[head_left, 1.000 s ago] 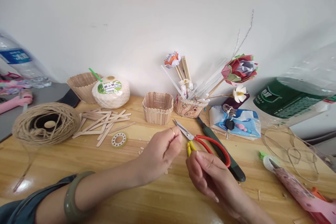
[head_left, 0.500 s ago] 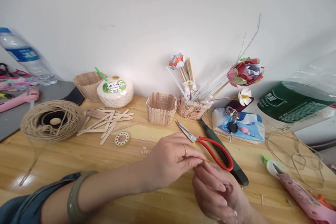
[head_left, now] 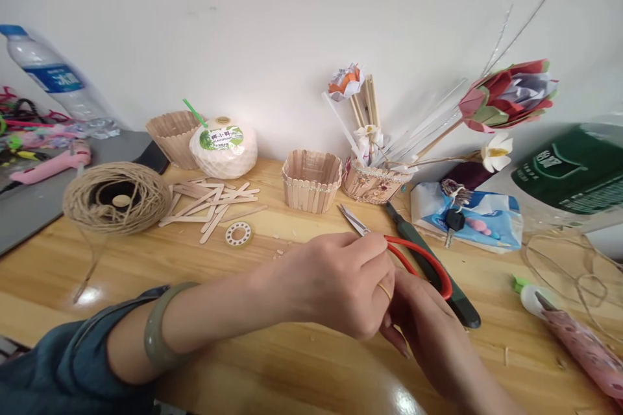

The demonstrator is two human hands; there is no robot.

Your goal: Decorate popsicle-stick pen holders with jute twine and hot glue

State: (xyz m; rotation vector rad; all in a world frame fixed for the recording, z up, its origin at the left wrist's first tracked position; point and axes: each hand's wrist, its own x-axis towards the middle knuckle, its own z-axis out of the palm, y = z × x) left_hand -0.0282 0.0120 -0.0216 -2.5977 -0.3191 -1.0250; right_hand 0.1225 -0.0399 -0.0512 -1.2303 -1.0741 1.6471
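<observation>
My left hand [head_left: 341, 282] lies knuckles-up over the middle of the wooden table [head_left: 204, 285], wearing a ring and a green bangle. Its thumb and forefinger pinch together at the joint of the red-handled scissors [head_left: 422, 254], whose blades point away to the upper left. My right hand [head_left: 431, 331] sits just under and behind the left hand, beside the scissors' handle loop. Its fingertips are covered by the left hand, so what they hold is hidden.
A dark green utility knife [head_left: 438, 279] lies beside the scissors. Behind stand a stick basket [head_left: 311, 180], a basket of paper flowers [head_left: 372, 183] and a coconut drink [head_left: 224, 146]. Loose craft sticks [head_left: 214, 201], a twine ball [head_left: 117, 198], a tissue pack [head_left: 470, 220] and a pink glue gun [head_left: 579, 343] surround the hands.
My left hand moved right and down onto the scissors' joint, covering my right hand's fingers. The small yellow part by the scissors is no longer visible. The camera shifted closer and leftward.
</observation>
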